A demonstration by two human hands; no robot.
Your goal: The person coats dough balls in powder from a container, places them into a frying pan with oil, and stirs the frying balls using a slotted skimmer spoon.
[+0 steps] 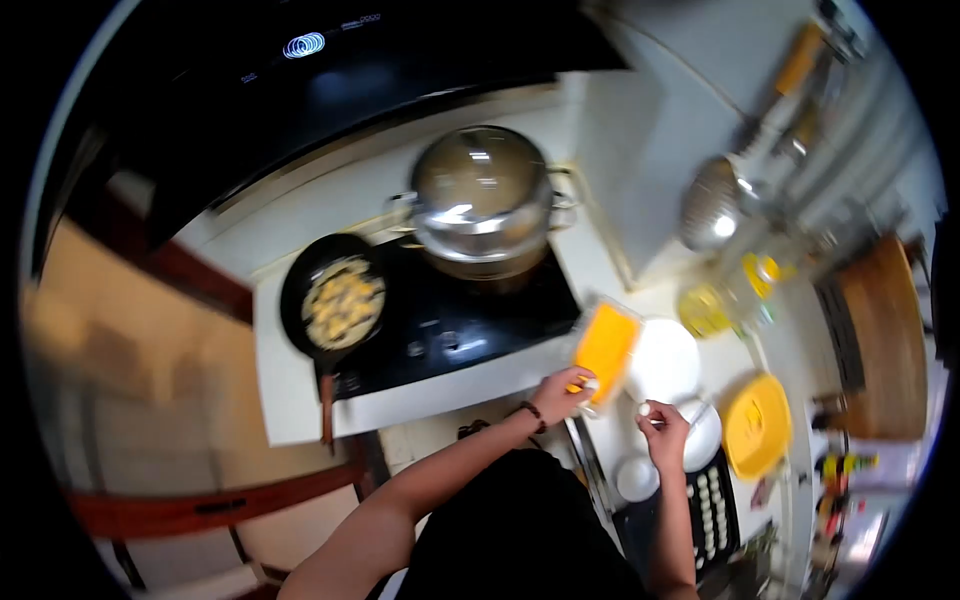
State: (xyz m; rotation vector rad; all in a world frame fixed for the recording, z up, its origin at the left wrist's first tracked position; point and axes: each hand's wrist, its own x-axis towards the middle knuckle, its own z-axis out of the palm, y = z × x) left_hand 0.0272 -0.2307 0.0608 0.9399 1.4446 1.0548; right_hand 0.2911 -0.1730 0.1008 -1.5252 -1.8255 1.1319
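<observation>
My left hand, with a dark bracelet at the wrist, is closed on a small pale piece at the lower edge of an orange block in a clear tray. My right hand pinches a small white piece over the counter, just below a white plate. Beside that hand are a second white plate with a utensil on it and a small white bowl. A black tray with rows of small white pieces lies to the right of my right forearm.
A frying pan with yellowish food and a lidded steel pot stand on the black stove. A yellow basin and an oil bottle are at the right. Ladles hang above.
</observation>
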